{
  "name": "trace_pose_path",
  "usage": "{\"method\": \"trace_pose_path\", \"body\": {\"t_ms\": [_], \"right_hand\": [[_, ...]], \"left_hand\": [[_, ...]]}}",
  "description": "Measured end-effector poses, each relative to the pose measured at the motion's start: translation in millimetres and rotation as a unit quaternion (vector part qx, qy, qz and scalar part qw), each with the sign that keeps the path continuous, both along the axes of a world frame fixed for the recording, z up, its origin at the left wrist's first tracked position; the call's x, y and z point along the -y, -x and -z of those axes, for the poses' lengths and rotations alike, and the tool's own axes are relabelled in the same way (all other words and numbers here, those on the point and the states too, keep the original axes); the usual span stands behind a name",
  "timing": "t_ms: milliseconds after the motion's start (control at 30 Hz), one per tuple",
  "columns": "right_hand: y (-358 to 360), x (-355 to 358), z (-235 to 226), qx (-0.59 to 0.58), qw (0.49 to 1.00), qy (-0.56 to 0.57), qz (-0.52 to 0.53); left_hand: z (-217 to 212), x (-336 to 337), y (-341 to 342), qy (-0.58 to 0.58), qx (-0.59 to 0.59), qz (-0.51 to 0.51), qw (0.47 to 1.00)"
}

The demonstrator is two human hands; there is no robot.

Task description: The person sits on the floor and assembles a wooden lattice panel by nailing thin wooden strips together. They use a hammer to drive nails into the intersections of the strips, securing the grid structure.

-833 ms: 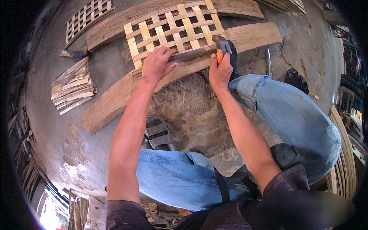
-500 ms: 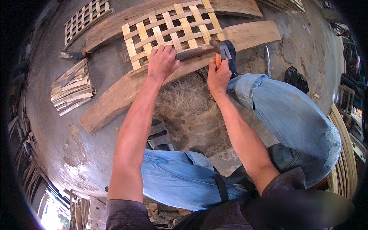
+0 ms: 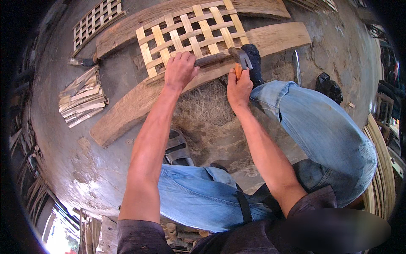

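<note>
My left hand is closed around the left end of a dark flat metal bar. That bar lies along the near edge of a woven panel of pale bamboo strips. In my right hand is a claw hammer with an orange handle, gripped low, its head close to the bar's right end. Whether the head touches the bar I cannot tell. Two curved wooden beams lie under the panel, the nearer beam beneath its near edge. My dark-covered foot is beside the hammer head.
A second woven panel is at the far left, near a knife-like tool with a dark handle. Cut strips are piled below it. To the right are a blade, a black plastic bag and long strips.
The hammer has shifted slightly toward the left and down in the picture, with my right hand. My left hand keeps its hold on the bar. The whole view has shifted slightly.
</note>
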State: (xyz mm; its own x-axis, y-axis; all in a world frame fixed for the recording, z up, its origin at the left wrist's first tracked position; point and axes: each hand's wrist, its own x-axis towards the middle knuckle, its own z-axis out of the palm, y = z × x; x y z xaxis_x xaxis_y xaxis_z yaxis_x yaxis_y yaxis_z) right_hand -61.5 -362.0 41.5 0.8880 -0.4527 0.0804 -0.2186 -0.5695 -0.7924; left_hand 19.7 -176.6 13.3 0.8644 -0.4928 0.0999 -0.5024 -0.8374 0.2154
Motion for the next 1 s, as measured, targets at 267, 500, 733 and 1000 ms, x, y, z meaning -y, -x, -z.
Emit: {"method": "trace_pose_path", "body": {"t_ms": [267,500,733,1000], "right_hand": [[5.5,-2.0,11.6,0.025,0.999,0.02,0.0],[9.5,0.0,8.6,-0.001,1.0,0.004,0.002],[9.1,-0.8,9.9,-0.005,1.0,0.013,0.0],[8.5,-1.5,10.2,-0.012,1.0,0.018,0.0]], "left_hand": [[-10.4,-4.6,0.0,0.081,-0.11,-0.068,0.988],[-7.7,-21.1,-5.9,0.194,-0.16,-0.067,0.966],[-19.3,-63.7,-2.9,0.124,-0.116,-0.005,0.985],[-9.1,-50.1,4.1,0.089,-0.034,0.021,0.995]]}}
